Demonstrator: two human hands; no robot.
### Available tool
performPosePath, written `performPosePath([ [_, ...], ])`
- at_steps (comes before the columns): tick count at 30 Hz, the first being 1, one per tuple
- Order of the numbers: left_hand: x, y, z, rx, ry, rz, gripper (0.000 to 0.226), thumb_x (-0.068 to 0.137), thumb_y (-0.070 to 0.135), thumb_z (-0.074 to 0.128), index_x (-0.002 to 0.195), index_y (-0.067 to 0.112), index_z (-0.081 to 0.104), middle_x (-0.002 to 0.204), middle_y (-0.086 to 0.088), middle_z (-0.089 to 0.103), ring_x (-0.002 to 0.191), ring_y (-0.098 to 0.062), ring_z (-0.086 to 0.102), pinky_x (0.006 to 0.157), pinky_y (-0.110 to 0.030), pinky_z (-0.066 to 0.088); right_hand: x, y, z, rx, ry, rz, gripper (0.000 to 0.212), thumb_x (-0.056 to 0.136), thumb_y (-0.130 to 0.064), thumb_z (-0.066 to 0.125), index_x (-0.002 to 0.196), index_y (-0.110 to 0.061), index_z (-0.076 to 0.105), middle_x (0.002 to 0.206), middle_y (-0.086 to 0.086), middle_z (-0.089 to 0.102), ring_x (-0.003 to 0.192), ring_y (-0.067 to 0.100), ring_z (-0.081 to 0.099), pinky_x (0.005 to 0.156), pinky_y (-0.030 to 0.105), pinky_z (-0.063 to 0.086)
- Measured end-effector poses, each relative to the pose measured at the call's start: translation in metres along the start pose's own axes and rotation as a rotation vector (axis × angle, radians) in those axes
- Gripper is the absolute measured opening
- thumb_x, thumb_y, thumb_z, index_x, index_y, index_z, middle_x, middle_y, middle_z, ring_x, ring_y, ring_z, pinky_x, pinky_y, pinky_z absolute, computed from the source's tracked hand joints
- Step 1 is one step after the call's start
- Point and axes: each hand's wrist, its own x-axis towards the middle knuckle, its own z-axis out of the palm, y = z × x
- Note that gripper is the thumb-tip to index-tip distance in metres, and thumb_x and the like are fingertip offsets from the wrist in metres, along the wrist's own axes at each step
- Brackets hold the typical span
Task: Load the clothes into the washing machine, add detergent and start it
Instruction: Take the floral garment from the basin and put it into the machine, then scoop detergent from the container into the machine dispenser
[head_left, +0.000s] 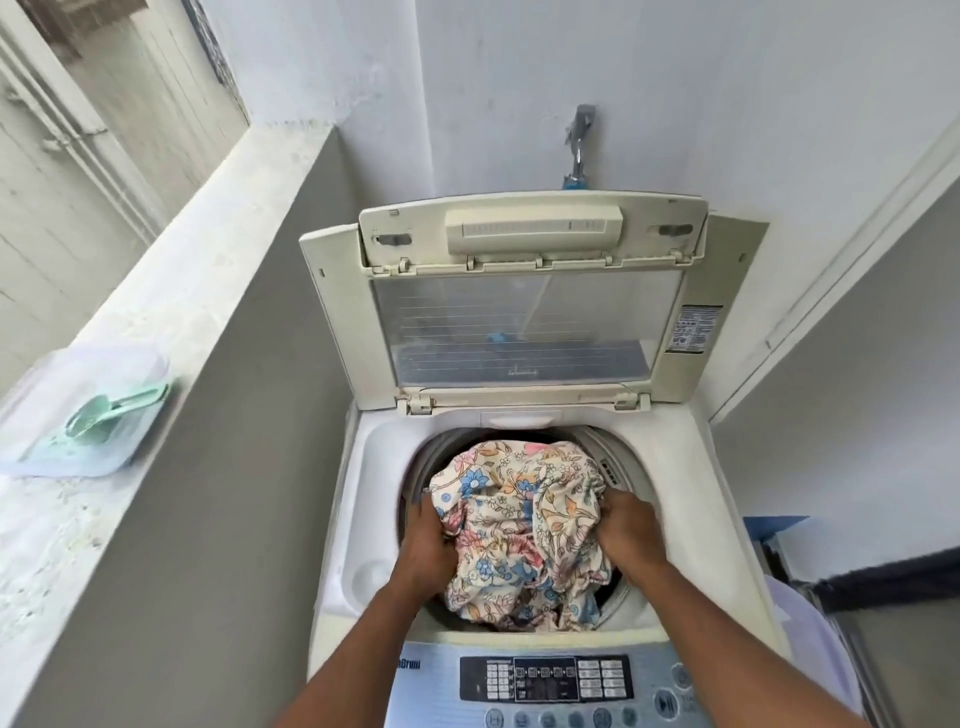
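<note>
Two hands grip a floral cloth (519, 525) bunched in the drum of a top-loading washing machine (363, 519), lid (524, 322) raised: left hand (431, 551) and right hand (631, 535) each curl fingers into its folds. On the ledge (171, 312), a lidded plastic tub (83, 415) carries a green scoop (111, 413).

Partial brand letters "Brum" on control panel (545, 680); sticker (693, 328) on lid (332, 312) unreadable

Drum mouth largely filled

The drum opening (519, 519) is crowded by floral cloth (524, 530); room is left above, below the raised lid (524, 322).
</note>
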Motion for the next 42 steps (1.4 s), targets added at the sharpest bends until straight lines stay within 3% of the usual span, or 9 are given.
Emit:
performPosePath([
  [8, 0.024, -0.006, 0.022, 0.098, -0.127, -0.136, 0.081, 0.087, -0.003, 0.062, 0.155, 0.001, 0.019, 0.15, -0.023, 0.037, 0.136, -0.039, 0.046, 0.107, -0.042, 0.044, 0.034, 0.035, 0.048, -0.145, -0.093, 0.072, 0.012, 0.089, -0.019, 0.06, 0.091, -0.021, 0.073, 0.083, -0.001, 0.074, 0.074, 0.024, 0.07, 0.072, 0.04, 0.061],
  [11, 0.028, -0.008, 0.027, 0.078, -0.172, -0.179, 0.065, 0.09, 0.0, 0.062, 0.145, 0.005, 0.027, 0.141, -0.021, 0.045, 0.127, -0.04, 0.054, 0.102, -0.045, 0.049, 0.031, 0.033, 0.053, -0.111, -0.142, 0.1, 0.012, 0.093, -0.026, 0.063, 0.1, -0.021, 0.071, 0.093, 0.002, 0.075, 0.084, 0.027, 0.07, 0.077, 0.038, 0.059],
  [14, 0.025, -0.007, 0.03, 0.026, -0.216, -0.176, 0.07, 0.093, 0.003, 0.065, 0.152, 0.012, 0.026, 0.145, -0.015, 0.05, 0.131, -0.035, 0.055, 0.109, -0.044, 0.049, 0.029, 0.029, 0.058, -0.061, -0.218, 0.126, 0.017, 0.095, -0.02, 0.06, 0.111, -0.015, 0.065, 0.103, 0.007, 0.073, 0.089, 0.027, 0.069, 0.079, 0.038, 0.059],
  [19, 0.016, -0.005, 0.038, -0.033, -0.19, -0.159, 0.072, 0.092, 0.011, 0.065, 0.153, 0.022, 0.029, 0.145, -0.009, 0.058, 0.124, -0.03, 0.062, 0.107, -0.05, 0.053, 0.014, 0.011, 0.065, 0.081, -0.277, 0.081, 0.048, 0.102, -0.002, 0.052, 0.148, -0.015, 0.052, 0.115, 0.01, 0.069, 0.06, 0.012, 0.059, 0.046, 0.022, 0.046],
  [23, 0.01, 0.001, 0.041, -0.137, -0.159, -0.136, 0.066, 0.096, 0.013, 0.067, 0.152, 0.024, 0.033, 0.145, -0.006, 0.056, 0.13, -0.027, 0.059, 0.106, -0.049, 0.055, 0.01, -0.004, 0.06, 0.184, -0.231, 0.047, 0.052, 0.099, 0.001, 0.058, 0.149, -0.014, 0.05, 0.116, 0.003, 0.065, 0.07, 0.014, 0.066, 0.049, 0.02, 0.047],
  [28, 0.02, 0.023, 0.042, -0.389, 0.004, -0.147, 0.05, 0.097, 0.012, 0.069, 0.14, 0.028, 0.049, 0.136, 0.0, 0.062, 0.12, -0.017, 0.063, 0.103, -0.04, 0.057, 0.014, -0.03, 0.05, 0.437, -0.166, 0.066, 0.043, 0.098, -0.004, 0.063, 0.139, -0.017, 0.058, 0.116, -0.001, 0.069, 0.089, 0.028, 0.075, 0.073, 0.045, 0.066],
  [31, 0.033, 0.045, 0.044, -0.597, 0.083, -0.183, 0.039, 0.097, 0.009, 0.068, 0.128, 0.031, 0.056, 0.124, -0.001, 0.068, 0.111, -0.016, 0.067, 0.1, -0.044, 0.058, 0.023, -0.048, 0.048, 0.67, -0.146, 0.099, 0.039, 0.097, -0.007, 0.068, 0.135, -0.015, 0.06, 0.106, -0.004, 0.07, 0.091, 0.015, 0.074, 0.075, 0.037, 0.066],
  [36, 0.061, 0.077, 0.044, -1.008, 0.123, -0.289, 0.032, 0.1, 0.003, 0.063, 0.13, 0.016, 0.059, 0.119, -0.011, 0.07, 0.109, -0.025, 0.071, 0.075, -0.031, 0.06, 0.05, -0.067, 0.047, 1.067, -0.108, 0.206, 0.038, 0.091, -0.004, 0.077, 0.126, -0.004, 0.062, 0.106, 0.017, 0.073, 0.095, 0.028, 0.076, 0.079, 0.04, 0.065],
  [42, 0.096, 0.09, 0.051, -1.304, 0.173, -0.449, 0.03, 0.101, 0.005, 0.063, 0.131, 0.005, 0.058, 0.116, -0.017, 0.07, 0.108, -0.03, 0.07, 0.088, -0.044, 0.059, 0.08, -0.07, 0.061, 1.459, -0.086, 0.419, 0.039, 0.088, 0.007, 0.073, 0.125, 0.009, 0.061, 0.117, 0.03, 0.07, 0.097, 0.034, 0.073, 0.08, 0.037, 0.061],
])
